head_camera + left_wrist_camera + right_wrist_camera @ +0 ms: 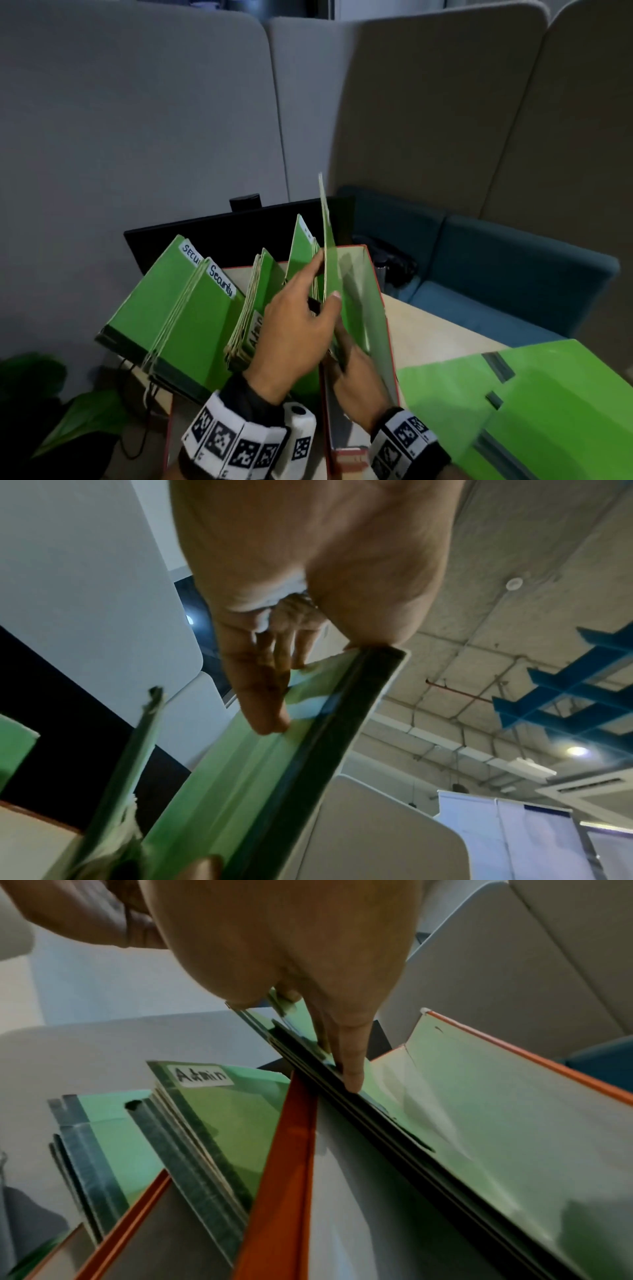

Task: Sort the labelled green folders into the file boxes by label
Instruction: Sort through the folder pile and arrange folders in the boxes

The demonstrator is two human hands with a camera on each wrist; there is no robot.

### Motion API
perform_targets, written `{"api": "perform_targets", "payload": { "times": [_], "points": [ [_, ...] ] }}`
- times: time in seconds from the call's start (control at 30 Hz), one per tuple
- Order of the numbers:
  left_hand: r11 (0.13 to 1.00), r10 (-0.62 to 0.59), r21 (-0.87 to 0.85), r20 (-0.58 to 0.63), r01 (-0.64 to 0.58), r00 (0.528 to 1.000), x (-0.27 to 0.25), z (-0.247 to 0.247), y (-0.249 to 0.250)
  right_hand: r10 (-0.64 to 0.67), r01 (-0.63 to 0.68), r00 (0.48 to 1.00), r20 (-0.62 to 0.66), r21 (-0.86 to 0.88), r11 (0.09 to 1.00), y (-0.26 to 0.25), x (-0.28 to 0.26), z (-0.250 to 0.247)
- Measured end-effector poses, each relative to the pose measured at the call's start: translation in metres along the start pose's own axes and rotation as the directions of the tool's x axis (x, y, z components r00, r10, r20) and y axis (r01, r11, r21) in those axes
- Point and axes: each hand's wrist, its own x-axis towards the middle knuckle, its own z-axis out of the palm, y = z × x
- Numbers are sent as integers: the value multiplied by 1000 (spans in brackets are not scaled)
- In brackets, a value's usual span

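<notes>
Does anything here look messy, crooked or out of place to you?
Slightly. The Security folders lean far left, fanned out over their box's edge rather than upright. Loose green folders lie flat on the table at right, unsorted. Nothing looks torn or spilled.

We see matt green card folders (pixel 198 318) with white paper labels (pixel 221 280), smooth card file box (pixel 514 1096) edged glossy orange, felt-like partitions (pixel 137 120) at twelve o'clock.

A white label reading "Security" (pixel 221 281) sits at the top corner of a green card folder (pixel 202 329) leaning at the left. The green folder behind it (pixel 150 294) bears a white label showing only "SECU" (pixel 190 252). Another white label, handwritten "Admin" (pixel 200 1075), stands on a green folder in the orange-edged file box (pixel 219 1123).
</notes>
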Motion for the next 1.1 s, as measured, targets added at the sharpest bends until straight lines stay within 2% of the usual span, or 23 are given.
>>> {"api": "perform_targets", "payload": {
  "times": [0.17,0.3,0.43,0.53,0.67,0.87,0.97,1.1],
  "points": [
    [995,-56,88,10,55,998,-6,6,-16,73,-68,995,64,-83,994,14,9,1],
    [988,-40,151,47,32,998,-12,11,-33,135,-119,984,118,-137,983,22,8,12],
    [977,-106,198,136,78,985,-15,19,-45,242,-212,959,145,-195,958,30,6,24],
    [973,-150,197,155,118,976,-13,24,-52,304,-260,940,153,-252,932,32,7,26],
    [952,-159,287,178,103,971,-9,35,-63,367,-317,910,191,-246,916,47,11,29],
    [941,-56,339,187,-11,981,-15,52,-62,380,-347,903,201,-180,920,73,22,21],
    [935,-111,351,150,52,982,-19,60,-65,370,-326,903,218,-215,921,75,21,16],
    [865,-166,495,130,81,977,-19,64,-62,320,-279,928,190,-214,936,75,17,12]
  ]
}}
